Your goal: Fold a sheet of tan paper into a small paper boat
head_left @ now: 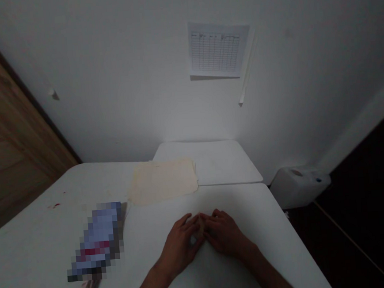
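My left hand point(181, 244) and my right hand point(224, 232) lie side by side on the white table point(40, 244), fingertips meeting in the middle. The fingers are curled together around a small pale thing between them, too small and dim to name. Beyond the hands, a cream sheet of paper point(163, 180) lies flat on the table. To the left of my left hand sits a blurred-out bluish packet point(98, 240) with a red band.
A second white table point(209, 160) butts against the far edge, under a white wall with a printed chart point(216, 51). A wooden door point(5, 141) stands at the left. A white bin-like container point(298, 184) sits on the dark floor at right.
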`<state>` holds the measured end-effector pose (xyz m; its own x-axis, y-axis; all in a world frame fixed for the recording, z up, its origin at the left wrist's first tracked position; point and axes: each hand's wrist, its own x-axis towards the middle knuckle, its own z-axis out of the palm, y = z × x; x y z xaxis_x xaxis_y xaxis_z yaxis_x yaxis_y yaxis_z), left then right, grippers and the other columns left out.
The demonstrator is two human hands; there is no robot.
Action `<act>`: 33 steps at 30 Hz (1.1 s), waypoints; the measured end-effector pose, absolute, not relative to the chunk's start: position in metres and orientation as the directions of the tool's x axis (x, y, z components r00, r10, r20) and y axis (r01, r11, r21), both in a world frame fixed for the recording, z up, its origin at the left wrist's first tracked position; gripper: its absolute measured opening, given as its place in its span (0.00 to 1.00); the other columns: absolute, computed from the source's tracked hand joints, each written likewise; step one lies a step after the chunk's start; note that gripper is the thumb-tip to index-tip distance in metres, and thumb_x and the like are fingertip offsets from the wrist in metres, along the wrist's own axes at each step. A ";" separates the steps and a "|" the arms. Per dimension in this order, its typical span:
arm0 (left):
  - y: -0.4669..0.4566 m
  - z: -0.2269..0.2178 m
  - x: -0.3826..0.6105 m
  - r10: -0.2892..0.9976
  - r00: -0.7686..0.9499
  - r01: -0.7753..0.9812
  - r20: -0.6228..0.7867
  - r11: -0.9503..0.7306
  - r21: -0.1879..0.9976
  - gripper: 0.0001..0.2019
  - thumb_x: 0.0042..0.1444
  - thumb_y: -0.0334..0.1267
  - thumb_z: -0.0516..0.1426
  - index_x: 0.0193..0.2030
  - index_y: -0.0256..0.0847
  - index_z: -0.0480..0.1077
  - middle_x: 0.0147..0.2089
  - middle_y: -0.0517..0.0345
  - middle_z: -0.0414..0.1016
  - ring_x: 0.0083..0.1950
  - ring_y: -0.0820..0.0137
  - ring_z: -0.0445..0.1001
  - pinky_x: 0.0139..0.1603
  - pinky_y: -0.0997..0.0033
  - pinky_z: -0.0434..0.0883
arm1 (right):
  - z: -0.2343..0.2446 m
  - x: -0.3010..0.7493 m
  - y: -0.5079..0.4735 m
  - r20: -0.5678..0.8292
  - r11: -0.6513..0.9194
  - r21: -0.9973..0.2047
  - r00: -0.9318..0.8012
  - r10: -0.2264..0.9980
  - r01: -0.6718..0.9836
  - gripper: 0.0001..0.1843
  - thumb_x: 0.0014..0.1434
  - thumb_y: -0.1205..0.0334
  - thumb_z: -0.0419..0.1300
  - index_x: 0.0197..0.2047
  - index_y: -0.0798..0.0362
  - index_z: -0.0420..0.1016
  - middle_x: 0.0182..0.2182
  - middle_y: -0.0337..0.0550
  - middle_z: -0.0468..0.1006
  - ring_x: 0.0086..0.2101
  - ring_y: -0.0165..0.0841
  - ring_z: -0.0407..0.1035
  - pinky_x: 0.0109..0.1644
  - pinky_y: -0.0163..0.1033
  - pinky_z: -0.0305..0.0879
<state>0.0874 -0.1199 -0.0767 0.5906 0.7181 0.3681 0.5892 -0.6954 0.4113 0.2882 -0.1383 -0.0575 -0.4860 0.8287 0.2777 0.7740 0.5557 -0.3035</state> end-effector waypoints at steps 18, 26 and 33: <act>-0.122 -0.083 0.087 0.772 0.529 0.658 0.352 -0.636 0.404 0.14 0.56 0.42 0.61 0.49 0.47 0.72 0.60 0.55 0.70 0.63 0.52 0.64 0.58 0.45 0.65 | -0.059 0.289 -0.138 0.250 0.501 -0.403 -0.434 0.865 0.766 0.06 0.59 0.63 0.60 0.41 0.46 0.74 0.57 0.34 0.72 0.39 0.37 0.66 0.48 0.42 0.59; -0.126 -0.086 0.085 0.760 0.534 0.669 0.371 -0.648 0.364 0.14 0.58 0.40 0.58 0.52 0.47 0.71 0.62 0.56 0.69 0.64 0.55 0.64 0.59 0.49 0.67 | -0.060 0.288 -0.139 0.239 0.471 -0.386 -0.407 0.882 0.793 0.02 0.60 0.60 0.60 0.37 0.47 0.73 0.58 0.28 0.70 0.40 0.37 0.64 0.47 0.42 0.60; -0.137 -0.078 0.084 0.713 0.615 0.718 0.336 -0.683 0.134 0.20 0.65 0.40 0.52 0.63 0.45 0.62 0.63 0.52 0.67 0.65 0.54 0.62 0.59 0.49 0.66 | -0.066 0.286 -0.141 0.242 0.471 -0.319 -0.410 0.880 0.823 0.04 0.62 0.58 0.60 0.38 0.46 0.75 0.58 0.30 0.70 0.41 0.38 0.64 0.47 0.43 0.60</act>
<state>0.0839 -0.1370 -0.0783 0.6154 0.7131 0.3360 0.7182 -0.6829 0.1340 0.2860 -0.1407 -0.0659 -0.4096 0.8795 0.2422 0.8225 0.4709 -0.3190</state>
